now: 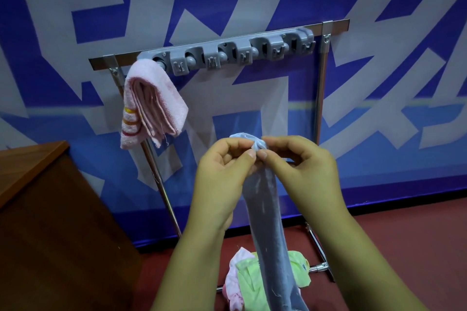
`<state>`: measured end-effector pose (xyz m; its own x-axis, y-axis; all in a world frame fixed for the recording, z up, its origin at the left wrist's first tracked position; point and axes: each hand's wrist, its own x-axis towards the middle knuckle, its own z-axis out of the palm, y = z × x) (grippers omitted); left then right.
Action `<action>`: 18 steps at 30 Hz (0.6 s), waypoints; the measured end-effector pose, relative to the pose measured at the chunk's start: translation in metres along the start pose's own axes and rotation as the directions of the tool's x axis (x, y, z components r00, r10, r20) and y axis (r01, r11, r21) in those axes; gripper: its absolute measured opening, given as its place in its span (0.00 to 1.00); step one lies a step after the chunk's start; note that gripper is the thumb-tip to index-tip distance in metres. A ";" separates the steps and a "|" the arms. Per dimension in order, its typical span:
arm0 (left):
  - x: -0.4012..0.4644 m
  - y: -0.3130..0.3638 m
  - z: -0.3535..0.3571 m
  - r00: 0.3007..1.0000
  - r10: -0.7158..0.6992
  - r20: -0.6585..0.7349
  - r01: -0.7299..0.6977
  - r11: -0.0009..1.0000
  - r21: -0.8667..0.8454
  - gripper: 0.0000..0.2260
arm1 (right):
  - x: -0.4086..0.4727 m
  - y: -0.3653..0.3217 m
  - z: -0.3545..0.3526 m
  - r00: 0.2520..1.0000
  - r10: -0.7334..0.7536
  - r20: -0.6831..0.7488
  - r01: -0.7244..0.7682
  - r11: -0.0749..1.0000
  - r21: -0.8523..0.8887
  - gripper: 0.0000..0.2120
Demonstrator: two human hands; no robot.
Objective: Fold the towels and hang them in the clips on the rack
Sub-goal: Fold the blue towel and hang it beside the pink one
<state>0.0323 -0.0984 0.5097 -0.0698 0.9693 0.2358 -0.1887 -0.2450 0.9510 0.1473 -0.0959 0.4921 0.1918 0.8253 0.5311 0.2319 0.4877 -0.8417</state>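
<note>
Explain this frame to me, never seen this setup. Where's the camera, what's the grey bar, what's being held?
There is no robot here: a person works with bare hands, and the single picture comes from a wide-angle camera worn on the head, looking forward and down.

The left hand and right hand both pinch the bunched top of a long blue-grey towel, which hangs down between them.

Behind stands a metal rack against a blue and white wall. The grey clip bar along its top rail has a row of clips. A folded pink towel already hangs at its left end; the other clips look empty.

On the red floor, at the foot of the rack, lies a pile of cloths, pink and light green. A brown wooden cabinet stands at the left.
</note>
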 end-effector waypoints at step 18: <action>0.034 0.006 -0.059 0.900 0.223 0.375 -0.436 0.501 0.748 0.11 | 0.012 0.006 -0.017 0.983 0.144 0.114 -0.170 0.949 0.266 0.08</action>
<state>-0.0295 -0.0679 0.5121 0.2618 0.8257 0.4996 0.6687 -0.5285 0.5230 0.1674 -0.0882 0.4946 0.1137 0.9140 0.3894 -0.0664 0.3980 -0.9150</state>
